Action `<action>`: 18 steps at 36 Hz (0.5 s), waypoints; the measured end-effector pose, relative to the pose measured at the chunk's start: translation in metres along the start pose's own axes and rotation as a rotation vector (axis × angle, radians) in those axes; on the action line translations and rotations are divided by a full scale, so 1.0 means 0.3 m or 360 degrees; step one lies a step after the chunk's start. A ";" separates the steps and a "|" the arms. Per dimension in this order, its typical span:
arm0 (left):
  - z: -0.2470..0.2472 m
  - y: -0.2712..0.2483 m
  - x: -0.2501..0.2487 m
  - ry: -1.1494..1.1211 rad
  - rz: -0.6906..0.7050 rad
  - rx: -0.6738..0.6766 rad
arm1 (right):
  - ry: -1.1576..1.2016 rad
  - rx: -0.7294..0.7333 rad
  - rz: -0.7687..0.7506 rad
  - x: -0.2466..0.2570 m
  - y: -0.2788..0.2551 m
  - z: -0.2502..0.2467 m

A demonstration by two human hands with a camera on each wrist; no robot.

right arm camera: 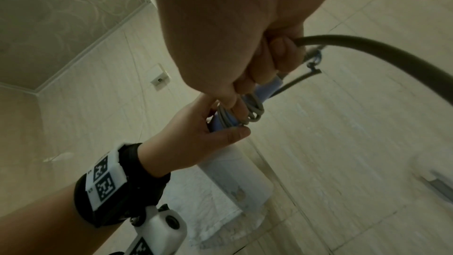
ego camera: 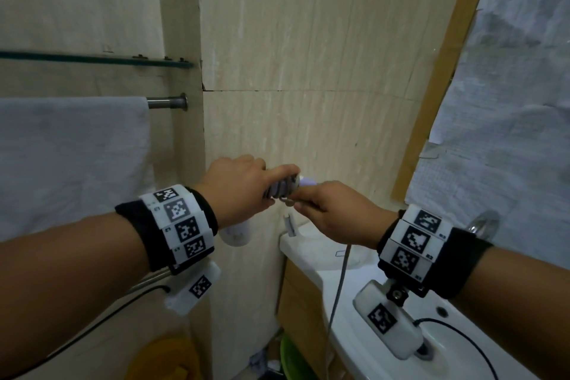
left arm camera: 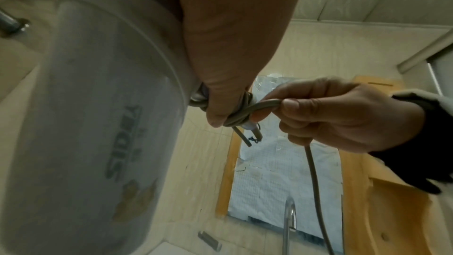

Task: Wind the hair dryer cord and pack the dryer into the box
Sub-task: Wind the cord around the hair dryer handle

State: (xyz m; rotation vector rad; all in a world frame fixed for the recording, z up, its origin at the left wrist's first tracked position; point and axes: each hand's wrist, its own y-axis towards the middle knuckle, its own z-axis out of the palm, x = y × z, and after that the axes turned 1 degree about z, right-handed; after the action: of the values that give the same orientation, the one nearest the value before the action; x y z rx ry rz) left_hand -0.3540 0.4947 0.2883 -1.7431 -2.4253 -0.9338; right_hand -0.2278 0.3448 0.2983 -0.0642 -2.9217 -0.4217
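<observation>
Left grip [ego camera: 237, 187] round dryer [left arm camera: 98, 123], right grip [ego camera: 333, 213] pinching cord [left arm camera: 316, 181]

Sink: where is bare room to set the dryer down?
The sink rim is bare between the wall and the bowl, beside a small clip. The bowl under the faucet is also free. It is crowded at its left edge, where the cord hangs from the right hand near the dryer.

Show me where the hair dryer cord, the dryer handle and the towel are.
cord [left arm camera: 266, 103], left wrist view: the stretch pinched by the right hand.
dryer handle [right arm camera: 266, 89], right wrist view: its bare lavender end.
towel [ego camera: 71, 160], head view: middle of the hanging cloth.
</observation>
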 end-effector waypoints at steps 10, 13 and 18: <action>-0.007 -0.034 -0.008 0.0114 0.0331 0.0077 | 0.0142 0.0064 0.0077 0.019 0.003 -0.030; -0.014 -0.039 -0.015 0.0032 0.0356 0.0087 | 0.0271 0.0005 0.0157 0.013 0.003 -0.046; 0.004 -0.054 -0.014 -0.0200 0.0358 -0.0082 | 0.0493 -0.0113 0.0278 -0.015 0.016 -0.069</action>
State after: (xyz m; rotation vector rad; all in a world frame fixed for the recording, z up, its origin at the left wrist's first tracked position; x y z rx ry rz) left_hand -0.3661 0.4884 0.2784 -2.0988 -2.2276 -0.8935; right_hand -0.2194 0.3433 0.3184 -0.2398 -2.5717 -0.4609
